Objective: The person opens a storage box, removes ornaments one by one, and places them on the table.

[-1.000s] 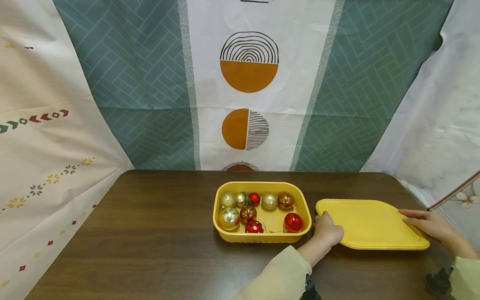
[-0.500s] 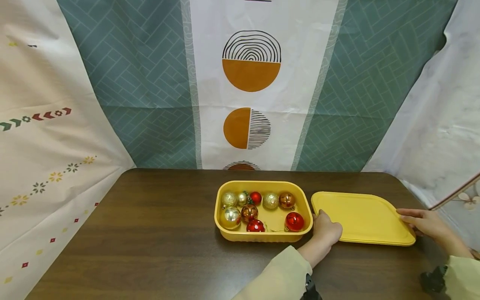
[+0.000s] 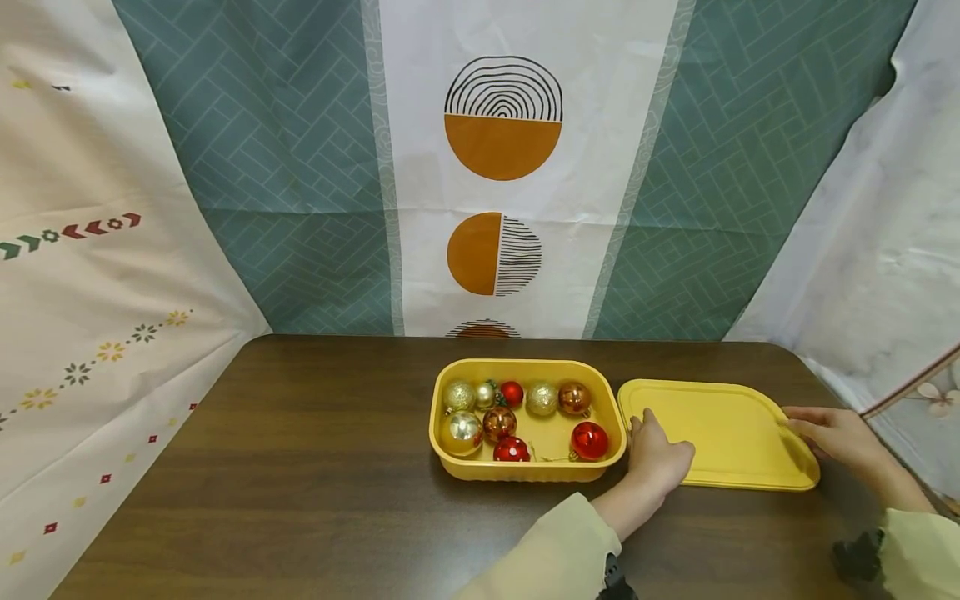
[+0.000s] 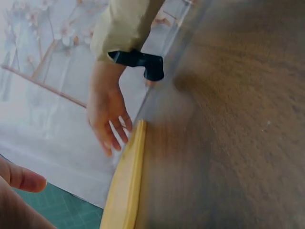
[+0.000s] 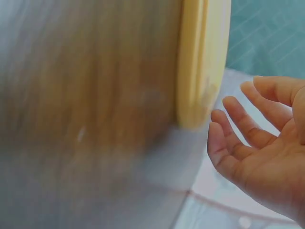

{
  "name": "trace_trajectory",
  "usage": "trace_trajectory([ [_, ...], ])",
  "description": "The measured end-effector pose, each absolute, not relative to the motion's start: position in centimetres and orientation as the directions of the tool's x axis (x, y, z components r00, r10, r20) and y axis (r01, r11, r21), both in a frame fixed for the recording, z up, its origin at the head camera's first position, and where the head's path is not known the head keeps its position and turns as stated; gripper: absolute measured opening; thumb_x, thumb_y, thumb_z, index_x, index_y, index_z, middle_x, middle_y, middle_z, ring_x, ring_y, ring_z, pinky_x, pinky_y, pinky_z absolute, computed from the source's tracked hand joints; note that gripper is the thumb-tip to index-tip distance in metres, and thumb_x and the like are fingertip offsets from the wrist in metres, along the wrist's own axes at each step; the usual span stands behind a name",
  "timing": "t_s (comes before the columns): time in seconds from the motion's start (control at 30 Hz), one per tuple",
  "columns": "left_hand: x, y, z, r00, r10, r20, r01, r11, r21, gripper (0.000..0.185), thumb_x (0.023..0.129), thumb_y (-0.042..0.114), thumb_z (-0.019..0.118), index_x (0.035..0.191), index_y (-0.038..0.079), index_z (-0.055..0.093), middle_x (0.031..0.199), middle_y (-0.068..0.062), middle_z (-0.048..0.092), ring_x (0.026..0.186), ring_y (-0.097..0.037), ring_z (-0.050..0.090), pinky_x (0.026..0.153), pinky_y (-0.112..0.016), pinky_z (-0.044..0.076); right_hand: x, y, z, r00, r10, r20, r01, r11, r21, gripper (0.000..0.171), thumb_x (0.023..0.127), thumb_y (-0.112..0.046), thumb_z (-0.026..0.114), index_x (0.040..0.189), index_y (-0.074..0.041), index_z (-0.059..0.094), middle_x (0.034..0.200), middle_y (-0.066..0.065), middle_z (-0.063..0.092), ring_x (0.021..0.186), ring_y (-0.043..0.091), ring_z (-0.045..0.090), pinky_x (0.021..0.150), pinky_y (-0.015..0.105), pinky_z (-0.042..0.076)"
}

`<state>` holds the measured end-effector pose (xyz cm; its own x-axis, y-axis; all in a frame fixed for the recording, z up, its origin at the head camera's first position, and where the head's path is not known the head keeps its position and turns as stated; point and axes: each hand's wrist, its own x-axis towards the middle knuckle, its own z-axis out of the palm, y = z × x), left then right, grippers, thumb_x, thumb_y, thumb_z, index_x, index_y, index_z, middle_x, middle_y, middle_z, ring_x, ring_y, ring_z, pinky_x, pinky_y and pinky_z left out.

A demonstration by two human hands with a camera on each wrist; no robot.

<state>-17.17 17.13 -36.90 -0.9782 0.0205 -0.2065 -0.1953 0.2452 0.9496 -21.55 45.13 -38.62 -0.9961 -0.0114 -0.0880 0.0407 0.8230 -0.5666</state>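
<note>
A flat yellow lid (image 3: 720, 433) lies on the table right beside the yellow tub (image 3: 528, 472). My left hand (image 3: 660, 454) is at the lid's left end, between lid and tub. Its thumb (image 4: 26, 179) stands apart from the lid's edge in the left wrist view. At the lid's right end is my right hand (image 3: 832, 437); the right wrist view shows its fingers (image 5: 245, 121) loosely bent, holding nothing, just off the lid's edge. Inside the tub sit several red, gold and copper bauble ornaments, among them a shiny red bauble (image 3: 589, 440) and a silvery-gold one (image 3: 462, 433).
Brown wooden table (image 3: 300, 467) extends left and in front of the tub. A patterned green and white cloth (image 3: 300, 167) hangs behind its back edge. White cloths (image 3: 885, 275) hang at both sides.
The lid has slid left and slightly back until it lies close beside the tub, both hands moving with it at first. Now the fingers have loosened from its edges.
</note>
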Motion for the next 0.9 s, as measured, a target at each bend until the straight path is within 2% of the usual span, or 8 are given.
trace_trajectory([
  [0.17, -16.5, 16.4, -35.8, -0.987, 0.054, -0.149, -0.135, 0.203, 0.97, 0.064, 0.072, 0.009, 0.064, 0.133, 0.007, 0.045, 0.137, -0.006, 0.042, 0.126, -0.022, 0.038, 0.103, -0.038, 0.032, -21.4, 42.5, -37.6, -0.998, -0.064, 0.029, -0.069, 0.838, -0.542, 0.045, 0.095, -0.021, 0.046, 0.118, 0.017, 0.049, 0.113, 0.038, 0.051, 0.074, -0.011, 0.046, 0.06, 0.024, 0.049],
  [0.27, -15.9, 15.7, -35.1, -0.988, 0.096, -0.118, -0.101, 0.164, 0.981, 0.06, 0.074, 0.011, 0.066, 0.131, 0.011, 0.048, 0.13, 0.0, 0.048, 0.118, -0.018, 0.047, 0.097, -0.034, 0.039, -21.4, 41.0, -37.2, -0.991, -0.12, 0.052, -0.128, 0.811, -0.571, 0.044, 0.095, -0.021, 0.047, 0.118, 0.017, 0.049, 0.114, 0.037, 0.051, 0.073, -0.016, 0.045, 0.061, 0.028, 0.052],
  [0.37, -15.4, 14.5, -34.5, -0.985, 0.152, -0.085, -0.068, 0.114, 0.991, 0.057, 0.075, 0.011, 0.067, 0.129, 0.014, 0.05, 0.124, 0.004, 0.052, 0.11, -0.018, 0.054, 0.09, -0.03, 0.045, -21.4, 39.4, -36.8, -0.981, -0.19, 0.05, -0.182, 0.786, -0.591, 0.043, 0.095, -0.019, 0.049, 0.119, 0.015, 0.05, 0.114, 0.035, 0.053, 0.077, -0.016, 0.046, 0.064, 0.033, 0.053],
  [0.47, -15.1, 12.6, -34.1, -0.978, 0.206, -0.032, -0.014, 0.086, 0.996, 0.053, 0.077, 0.011, 0.066, 0.128, 0.016, 0.052, 0.122, 0.006, 0.053, 0.103, -0.019, 0.058, 0.085, -0.026, 0.047, -21.4, 37.6, -36.5, -0.965, -0.26, 0.04, -0.229, 0.755, -0.615, 0.042, 0.094, -0.018, 0.05, 0.121, 0.014, 0.049, 0.116, 0.033, 0.053, 0.082, -0.009, 0.052, 0.066, 0.037, 0.053],
  [0.63, -15.0, 8.8, -34.0, -0.956, 0.26, 0.132, 0.162, 0.098, 0.982, 0.047, 0.08, 0.008, 0.063, 0.126, 0.01, 0.054, 0.114, 0.001, 0.057, 0.088, -0.011, 0.061, 0.076, -0.017, 0.047, -21.3, 34.5, -36.1, -0.947, -0.319, 0.021, -0.256, 0.717, -0.648, 0.042, 0.093, -0.02, 0.052, 0.124, 0.009, 0.05, 0.117, 0.029, 0.055, 0.089, 0.017, 0.062, 0.067, 0.036, 0.052],
  [0.73, -15.2, 6.6, -34.2, -0.936, 0.28, 0.214, 0.254, 0.115, 0.96, 0.044, 0.081, 0.006, 0.061, 0.124, 0.004, 0.054, 0.111, -0.005, 0.058, 0.089, -0.01, 0.059, 0.075, -0.015, 0.047, -21.2, 32.9, -36.0, -0.941, -0.337, 0.026, -0.272, 0.708, -0.652, 0.042, 0.092, -0.021, 0.053, 0.124, 0.007, 0.051, 0.115, 0.026, 0.057, 0.087, 0.024, 0.061, 0.064, 0.033, 0.05],
  [0.9, -15.5, 3.0, -34.3, -0.926, 0.293, 0.236, 0.28, 0.117, 0.953, 0.038, 0.082, 0.004, 0.06, 0.12, 0.0, 0.056, 0.112, -0.009, 0.06, 0.102, -0.018, 0.056, 0.081, -0.019, 0.047, -21.3, 30.6, -36.2, -0.928, -0.373, 0.029, -0.298, 0.69, -0.659, 0.043, 0.092, -0.021, 0.054, 0.126, 0.005, 0.05, 0.11, 0.024, 0.06, 0.087, 0.029, 0.06, 0.064, 0.029, 0.049],
])
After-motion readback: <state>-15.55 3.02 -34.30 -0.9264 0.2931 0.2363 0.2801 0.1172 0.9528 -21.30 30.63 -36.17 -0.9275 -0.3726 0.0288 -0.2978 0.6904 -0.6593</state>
